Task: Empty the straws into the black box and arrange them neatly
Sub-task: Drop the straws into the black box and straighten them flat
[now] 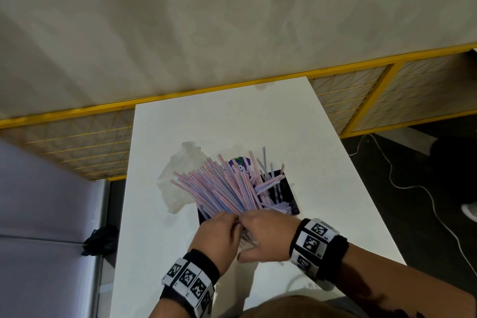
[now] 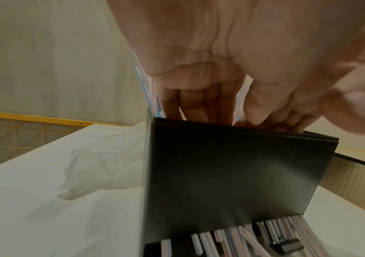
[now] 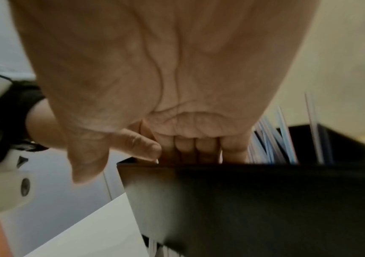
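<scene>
A black box [image 1: 291,193] stands on the white table [image 1: 206,116]. A thick bundle of pink-and-blue striped straws [image 1: 224,186] leans out of it, fanning up and to the left, with a few loose ones crossed at the right. Both hands meet at the box's near rim. My left hand [image 1: 232,218] curls its fingers [image 2: 199,104] down into the box [image 2: 232,173] around the bundle's lower end. My right hand [image 1: 249,217] hooks its fingers [image 3: 199,147] over the rim of the box [image 3: 254,200] among the straws [image 3: 271,144], thumb held out. More straw ends [image 2: 243,240] show at the box's foot.
A crumpled clear plastic bag [image 1: 175,183] lies just left of the box, with a purple label [image 1: 240,162] behind the straws. A yellow mesh fence [image 1: 361,90] runs behind the table. A grey padded surface [image 1: 38,214] is at left, a white cable [image 1: 413,188] on the floor right.
</scene>
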`<state>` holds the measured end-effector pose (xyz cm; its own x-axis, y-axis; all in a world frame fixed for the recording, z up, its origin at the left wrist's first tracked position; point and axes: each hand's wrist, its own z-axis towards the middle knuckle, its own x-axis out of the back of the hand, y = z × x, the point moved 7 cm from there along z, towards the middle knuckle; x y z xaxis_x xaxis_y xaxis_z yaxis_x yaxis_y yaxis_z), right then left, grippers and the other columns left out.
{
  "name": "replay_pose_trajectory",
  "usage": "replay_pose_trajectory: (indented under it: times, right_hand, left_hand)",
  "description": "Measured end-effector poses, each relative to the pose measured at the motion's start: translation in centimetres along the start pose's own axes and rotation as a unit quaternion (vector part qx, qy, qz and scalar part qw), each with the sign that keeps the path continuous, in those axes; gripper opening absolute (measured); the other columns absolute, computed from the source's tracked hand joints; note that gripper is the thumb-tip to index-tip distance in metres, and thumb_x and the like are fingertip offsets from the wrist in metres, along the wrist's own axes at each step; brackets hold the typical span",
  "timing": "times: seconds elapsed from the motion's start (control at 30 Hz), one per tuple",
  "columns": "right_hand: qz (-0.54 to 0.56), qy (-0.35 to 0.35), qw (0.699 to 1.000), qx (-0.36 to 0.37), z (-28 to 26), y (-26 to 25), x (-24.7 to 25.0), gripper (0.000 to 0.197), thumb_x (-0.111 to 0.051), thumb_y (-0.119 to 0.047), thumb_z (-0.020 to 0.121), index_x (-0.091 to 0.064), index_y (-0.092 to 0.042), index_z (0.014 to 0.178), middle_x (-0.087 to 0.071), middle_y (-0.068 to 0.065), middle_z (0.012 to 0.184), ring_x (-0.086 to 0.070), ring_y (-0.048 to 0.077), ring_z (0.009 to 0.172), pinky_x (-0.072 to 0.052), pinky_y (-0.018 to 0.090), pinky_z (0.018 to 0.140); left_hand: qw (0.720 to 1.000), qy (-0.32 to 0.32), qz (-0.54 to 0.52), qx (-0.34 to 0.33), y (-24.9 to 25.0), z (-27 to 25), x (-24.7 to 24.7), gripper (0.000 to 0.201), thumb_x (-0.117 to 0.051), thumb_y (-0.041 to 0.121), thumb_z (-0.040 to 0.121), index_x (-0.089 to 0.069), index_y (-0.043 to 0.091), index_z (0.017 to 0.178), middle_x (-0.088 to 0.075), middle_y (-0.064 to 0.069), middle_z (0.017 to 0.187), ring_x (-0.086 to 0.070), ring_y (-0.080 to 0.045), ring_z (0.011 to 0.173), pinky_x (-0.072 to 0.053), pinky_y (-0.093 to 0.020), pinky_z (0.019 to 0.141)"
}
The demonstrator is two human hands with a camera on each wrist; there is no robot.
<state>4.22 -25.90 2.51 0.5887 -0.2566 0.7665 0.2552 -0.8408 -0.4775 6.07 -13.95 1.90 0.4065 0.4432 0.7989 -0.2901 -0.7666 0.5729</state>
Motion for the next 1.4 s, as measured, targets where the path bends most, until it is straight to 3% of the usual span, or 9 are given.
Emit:
replay_pose_trajectory:
  times: [0.17,0.33,0.5,0.63,0.77,0.87,1.03,1.17,1.4]
  right_hand:
    - [-0.060,-0.039,0.997,-0.003,1.5,0.0,-0.8,0.066,-0.065,-0.073,0.074,-0.056,-0.020,0.113,-0.053,-0.005,0.098,-0.056,0.023,0.094,-0.051,0.041,0.084]
    - [-0.102,-0.112,0.988,-0.036,2.8,0.3,-0.9,0.077,-0.067,-0.070,0.077,-0.050,-0.022,0.135,-0.062,0.009,0.120,-0.052,0.031,0.114,-0.049,0.049,0.098]
    - [-0.091,-0.124,0.987,-0.049,3.4,0.2,-0.9,0.063,-0.074,-0.061,0.078,-0.057,-0.018,0.121,-0.066,0.008,0.108,-0.061,0.030,0.101,-0.056,0.045,0.090]
    - [-0.085,-0.130,0.986,-0.063,3.9,0.4,-1.4,0.066,-0.077,-0.056,0.077,-0.055,-0.015,0.123,-0.063,0.010,0.113,-0.062,0.031,0.102,-0.056,0.046,0.091]
    - [-0.072,-0.141,0.985,-0.071,4.1,0.9,-1.8,0.065,-0.079,-0.054,0.075,-0.057,-0.015,0.121,-0.066,0.009,0.108,-0.065,0.031,0.097,-0.057,0.043,0.088]
    - [-0.055,-0.160,0.983,-0.075,4.5,1.3,-2.1,0.060,-0.080,-0.054,0.072,-0.060,-0.019,0.118,-0.069,0.005,0.101,-0.067,0.028,0.089,-0.059,0.042,0.084]
    - [-0.037,-0.171,0.981,-0.080,5.3,2.1,-2.6,0.065,-0.080,-0.055,0.070,-0.058,-0.024,0.123,-0.068,0.003,0.097,-0.066,0.025,0.085,-0.060,0.042,0.083]
    - [-0.022,-0.194,0.977,-0.084,5.6,2.2,-3.2,0.065,-0.080,-0.054,0.068,-0.058,-0.022,0.120,-0.067,0.003,0.094,-0.066,0.024,0.082,-0.061,0.041,0.081]
    - [-0.008,-0.189,0.978,-0.083,5.6,2.3,-3.3,0.061,-0.081,-0.053,0.070,-0.062,-0.021,0.119,-0.070,0.004,0.101,-0.068,0.023,0.088,-0.060,0.037,0.081]
  left_hand:
    - [1.000,0.016,0.016,0.000,0.1,-0.5,0.4,0.017,-0.051,0.033,0.098,-0.064,0.036,0.109,-0.064,0.015,0.097,-0.059,-0.005,0.087,-0.045,-0.021,0.076]
    - [0.995,0.007,0.102,0.006,0.2,-0.6,0.4,0.024,-0.045,0.037,0.101,-0.065,0.030,0.114,-0.065,0.010,0.107,-0.058,-0.014,0.098,-0.045,-0.027,0.089]
    - [0.996,-0.033,0.072,0.027,-0.3,-0.9,-1.1,0.025,-0.040,0.034,0.104,-0.059,0.027,0.118,-0.065,0.005,0.115,-0.056,-0.018,0.102,-0.045,-0.031,0.091]
    - [0.996,-0.065,0.049,0.030,-0.2,-0.9,-2.1,0.027,-0.038,0.034,0.105,-0.057,0.025,0.122,-0.065,0.002,0.118,-0.057,-0.020,0.103,-0.046,-0.033,0.094]
    - [0.996,-0.056,0.039,0.050,-0.4,-0.8,-2.0,0.029,-0.032,0.037,0.108,-0.057,0.025,0.118,-0.064,0.003,0.114,-0.056,-0.018,0.102,-0.046,-0.032,0.091]
    - [0.996,-0.055,0.039,0.061,-0.3,-0.8,-2.0,0.027,-0.031,0.040,0.108,-0.053,0.025,0.113,-0.063,0.002,0.111,-0.054,-0.017,0.097,-0.042,-0.030,0.082]
    - [0.996,-0.044,0.022,0.068,0.0,-0.9,-1.9,0.017,-0.035,0.042,0.107,-0.041,0.029,0.098,-0.057,0.006,0.095,-0.050,-0.016,0.085,-0.036,-0.030,0.073]
    - [0.997,-0.039,0.032,0.051,0.2,-1.0,-1.8,0.015,-0.033,0.041,0.108,-0.042,0.030,0.103,-0.063,0.003,0.101,-0.055,-0.018,0.089,-0.042,-0.031,0.078]
    - [0.996,-0.045,0.077,0.031,0.4,-1.0,-1.8,0.030,-0.026,0.039,0.109,-0.050,0.026,0.121,-0.063,0.003,0.116,-0.056,-0.017,0.104,-0.041,-0.030,0.094]
